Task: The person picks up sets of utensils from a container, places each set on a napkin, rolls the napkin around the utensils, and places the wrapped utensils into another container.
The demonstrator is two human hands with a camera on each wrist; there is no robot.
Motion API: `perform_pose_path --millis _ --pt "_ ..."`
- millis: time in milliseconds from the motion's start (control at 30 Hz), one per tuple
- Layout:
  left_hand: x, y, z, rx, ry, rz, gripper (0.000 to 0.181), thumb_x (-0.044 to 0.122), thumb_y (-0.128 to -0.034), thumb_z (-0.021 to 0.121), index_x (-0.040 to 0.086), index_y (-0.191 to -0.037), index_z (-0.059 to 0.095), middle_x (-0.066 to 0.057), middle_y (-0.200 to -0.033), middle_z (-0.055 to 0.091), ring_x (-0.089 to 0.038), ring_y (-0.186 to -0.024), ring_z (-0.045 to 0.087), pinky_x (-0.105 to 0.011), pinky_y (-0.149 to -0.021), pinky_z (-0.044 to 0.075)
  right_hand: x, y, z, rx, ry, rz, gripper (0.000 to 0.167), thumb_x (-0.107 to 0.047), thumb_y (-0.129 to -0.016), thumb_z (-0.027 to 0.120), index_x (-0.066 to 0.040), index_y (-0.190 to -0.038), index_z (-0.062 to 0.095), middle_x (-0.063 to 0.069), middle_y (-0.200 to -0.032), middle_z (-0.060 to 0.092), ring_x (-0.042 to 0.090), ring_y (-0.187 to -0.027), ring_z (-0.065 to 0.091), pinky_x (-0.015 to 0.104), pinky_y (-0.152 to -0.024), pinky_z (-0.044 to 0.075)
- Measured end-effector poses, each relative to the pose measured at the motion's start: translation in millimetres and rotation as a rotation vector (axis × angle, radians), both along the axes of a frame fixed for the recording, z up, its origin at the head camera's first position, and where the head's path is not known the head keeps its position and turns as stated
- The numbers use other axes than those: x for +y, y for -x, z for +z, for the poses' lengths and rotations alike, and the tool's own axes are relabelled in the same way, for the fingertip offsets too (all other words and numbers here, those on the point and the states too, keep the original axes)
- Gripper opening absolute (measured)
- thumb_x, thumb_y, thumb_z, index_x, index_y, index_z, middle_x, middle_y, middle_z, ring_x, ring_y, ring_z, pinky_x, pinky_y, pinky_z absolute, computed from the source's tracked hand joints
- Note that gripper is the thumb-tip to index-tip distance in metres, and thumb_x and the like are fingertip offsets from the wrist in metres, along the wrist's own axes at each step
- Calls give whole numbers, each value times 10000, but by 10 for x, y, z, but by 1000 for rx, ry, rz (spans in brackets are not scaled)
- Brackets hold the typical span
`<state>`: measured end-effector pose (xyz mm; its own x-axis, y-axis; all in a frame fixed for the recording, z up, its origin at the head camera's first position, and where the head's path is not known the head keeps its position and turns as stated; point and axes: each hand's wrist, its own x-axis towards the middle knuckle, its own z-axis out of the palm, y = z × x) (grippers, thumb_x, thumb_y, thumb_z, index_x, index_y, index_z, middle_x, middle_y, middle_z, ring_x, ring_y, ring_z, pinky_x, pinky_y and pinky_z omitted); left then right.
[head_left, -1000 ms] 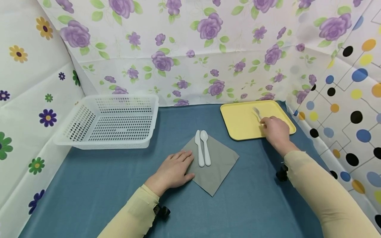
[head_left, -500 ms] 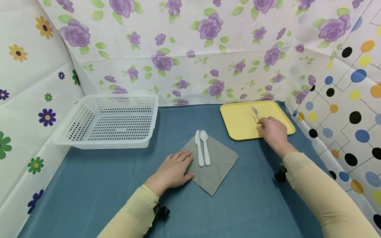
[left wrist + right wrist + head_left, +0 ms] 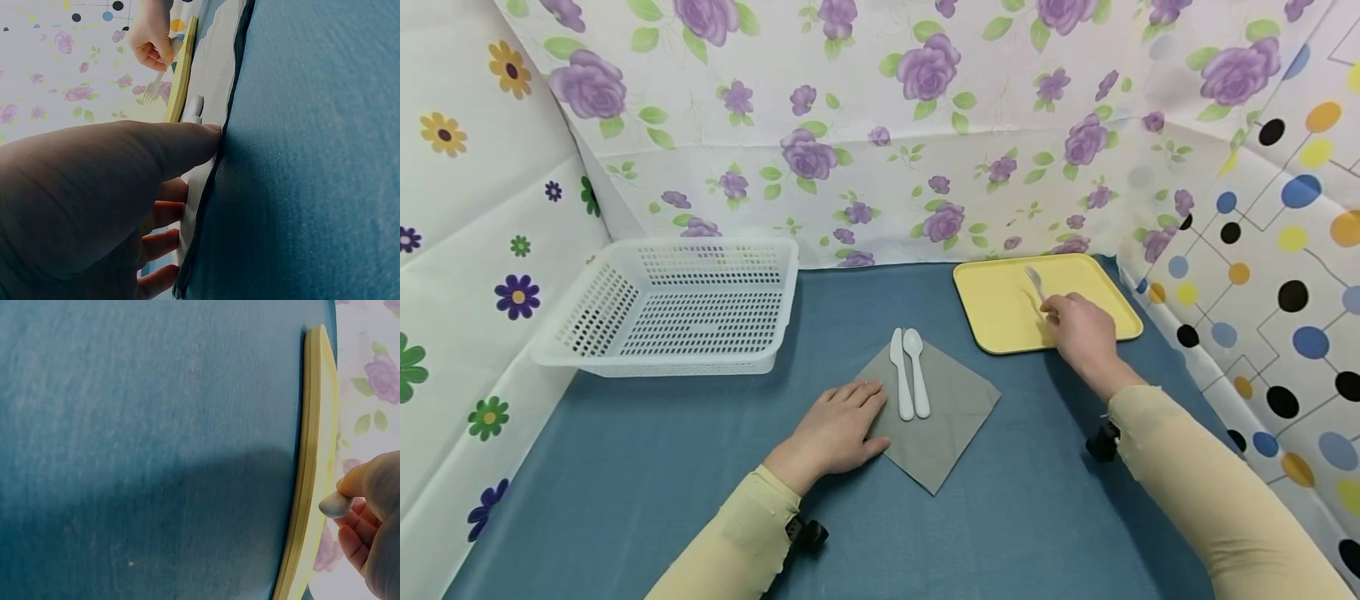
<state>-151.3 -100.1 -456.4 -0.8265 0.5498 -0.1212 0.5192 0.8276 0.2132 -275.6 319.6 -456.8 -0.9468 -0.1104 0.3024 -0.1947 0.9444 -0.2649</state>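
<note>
My right hand (image 3: 1081, 332) pinches a white plastic fork (image 3: 1034, 282) by its handle above the yellow tray (image 3: 992, 317). In the right wrist view the rounded handle end (image 3: 335, 505) pokes out between thumb and fingers. My left hand (image 3: 835, 429) rests with spread, straight fingers on the left corner of a grey folded napkin (image 3: 958, 400). On that napkin a white knife (image 3: 901, 379) and a white spoon (image 3: 917, 375) lie side by side, just right of the left fingertips. The left wrist view shows the thumb (image 3: 187, 145) along the napkin's edge.
A white perforated basket (image 3: 677, 367) stands at the back left on the blue cloth (image 3: 647, 483). Flowered sheeting (image 3: 865, 100) closes the back, and a dotted sheet (image 3: 1300, 333) rises close beside the tray on the right.
The right hand has moved slightly left over the tray, carrying the fork with it. The left hand, napkin, knife and spoon have kept their places.
</note>
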Motion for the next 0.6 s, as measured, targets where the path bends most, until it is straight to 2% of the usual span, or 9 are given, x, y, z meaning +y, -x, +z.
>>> perform_pose_path --millis 300,600 --pt "2 1 -4 -4 5 3 706 449 -1102 696 94 -1674 483 -107 -1746 413 -341 -1619 356 -564 -1278 341 -121 -22 36 -4 18 12 186 -18 -1055 682 -13 -1201 798 228 -1087 730 408 -927 712 603 -768 570" --pt "-2 6 -21 5 10 0 703 454 -1103 691 93 -1671 487 -108 -1745 415 -341 -1618 359 -566 -1275 345 -275 -72 81 -42 53 27 205 -64 -1079 670 -31 -1230 805 214 -1140 742 366 -848 713 547 -690 577"
